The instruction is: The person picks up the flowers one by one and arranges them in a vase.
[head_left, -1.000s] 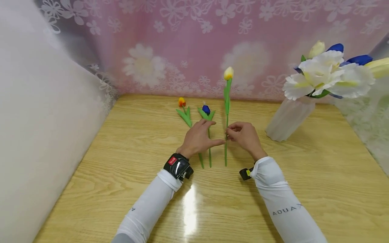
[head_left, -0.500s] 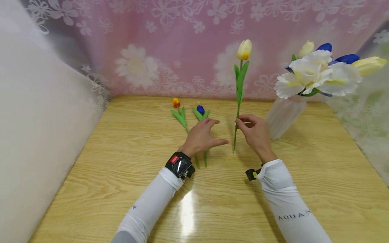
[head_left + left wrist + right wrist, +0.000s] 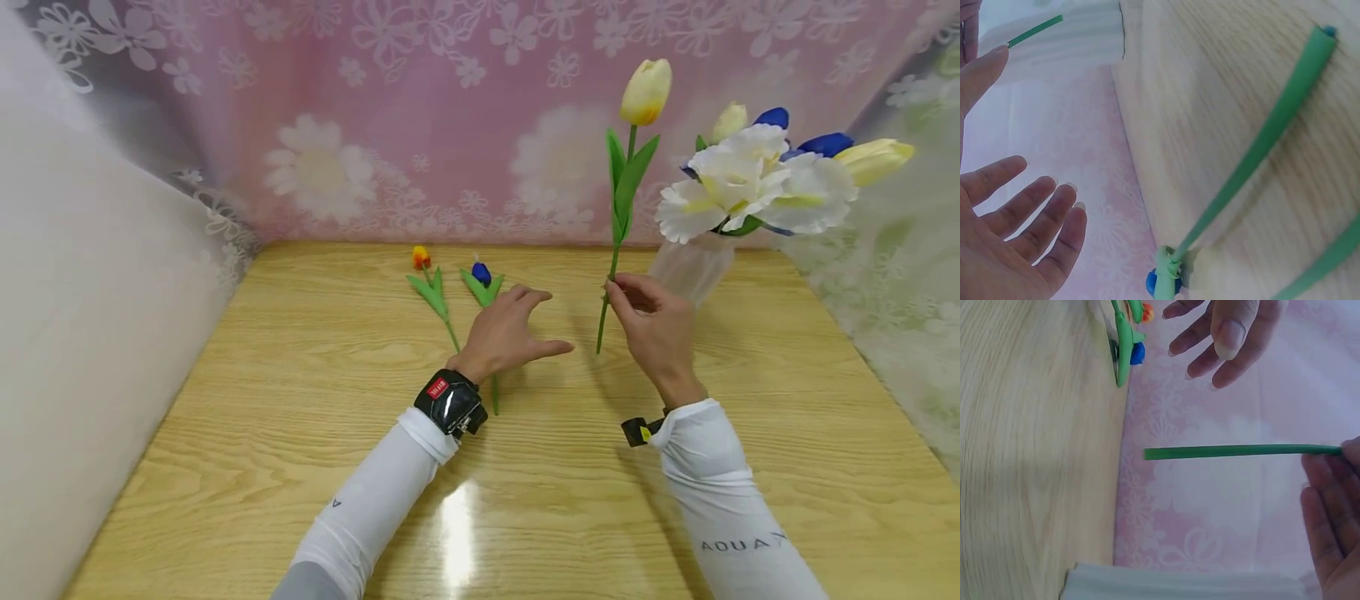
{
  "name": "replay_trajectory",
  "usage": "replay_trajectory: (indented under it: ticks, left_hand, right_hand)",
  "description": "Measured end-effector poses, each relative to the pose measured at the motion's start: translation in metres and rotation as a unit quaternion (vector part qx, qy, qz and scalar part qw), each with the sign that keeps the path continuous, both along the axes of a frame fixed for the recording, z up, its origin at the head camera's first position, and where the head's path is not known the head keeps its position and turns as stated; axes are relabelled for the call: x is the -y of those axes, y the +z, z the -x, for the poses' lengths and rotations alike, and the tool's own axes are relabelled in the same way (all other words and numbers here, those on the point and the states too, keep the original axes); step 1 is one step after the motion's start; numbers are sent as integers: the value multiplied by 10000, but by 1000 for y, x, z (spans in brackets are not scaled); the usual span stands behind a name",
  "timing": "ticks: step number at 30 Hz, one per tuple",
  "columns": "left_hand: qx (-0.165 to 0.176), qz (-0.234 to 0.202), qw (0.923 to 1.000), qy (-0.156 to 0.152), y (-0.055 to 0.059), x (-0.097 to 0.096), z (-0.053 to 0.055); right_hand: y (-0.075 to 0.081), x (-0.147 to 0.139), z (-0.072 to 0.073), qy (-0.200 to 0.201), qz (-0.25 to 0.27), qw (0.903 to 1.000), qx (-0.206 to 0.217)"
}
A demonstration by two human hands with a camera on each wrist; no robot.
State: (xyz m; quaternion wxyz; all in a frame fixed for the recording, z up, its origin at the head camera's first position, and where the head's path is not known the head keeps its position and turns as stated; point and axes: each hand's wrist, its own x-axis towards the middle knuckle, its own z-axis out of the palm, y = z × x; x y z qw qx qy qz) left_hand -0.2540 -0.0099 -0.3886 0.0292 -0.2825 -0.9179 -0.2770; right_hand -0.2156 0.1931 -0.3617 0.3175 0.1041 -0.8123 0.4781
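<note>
My right hand (image 3: 656, 329) pinches the green stem of a pale yellow tulip (image 3: 647, 93) between thumb and fingers. The tulip stands nearly upright in the air, and in the right wrist view its bare stem end (image 3: 1210, 452) is off the table. Over the table my left hand (image 3: 506, 329) hovers with fingers spread and nothing in its grasp. Partly beneath it lie a blue tulip (image 3: 481, 273) and an orange tulip (image 3: 422, 257), their stems partly hidden. Just behind my right hand is a white ribbed vase (image 3: 693, 265), partly covered by it.
A bouquet of white ruffled flowers (image 3: 750, 179), blue buds (image 3: 825, 144) and yellow tulips (image 3: 873, 161) fills the vase. The wooden table (image 3: 300, 467) ends at a pink floral curtain (image 3: 442, 150). A white wall (image 3: 97, 275) borders the left side.
My right hand has lifted the yellow tulip off the table and carried it right, toward the vase. My left hand stays low, its fingers still spread. The view has shifted slightly right.
</note>
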Motion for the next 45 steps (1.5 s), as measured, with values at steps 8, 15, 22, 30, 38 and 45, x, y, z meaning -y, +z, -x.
replay_trajectory:
  ticks: [8,15,22,30,38,45]
  left_hand:
    - [-114,-17,9999,-88,8,-6,3]
    - [-164,108,9996,-190,16,-16,5]
    - [-228,220,9993,-222,25,-25,6]
    - [-355,250,9986,-316,34,-30,8]
    - [-416,157,9979,-476,45,-37,8]
    - [-333,112,9977,-575,48,-40,5]
  right_hand:
    - [12,-12,0,-397,68,9955,-861]
    - [30,-22,-5,-674,159,9905,-1192]
    - [45,-35,-6,-1113,285,9825,-1463]
    - [69,-45,-2,-1452,416,9736,-1712]
    - [86,-55,4,-1766,366,9690,-1690]
    - [94,-60,6,-1920,743,9661,-1557]
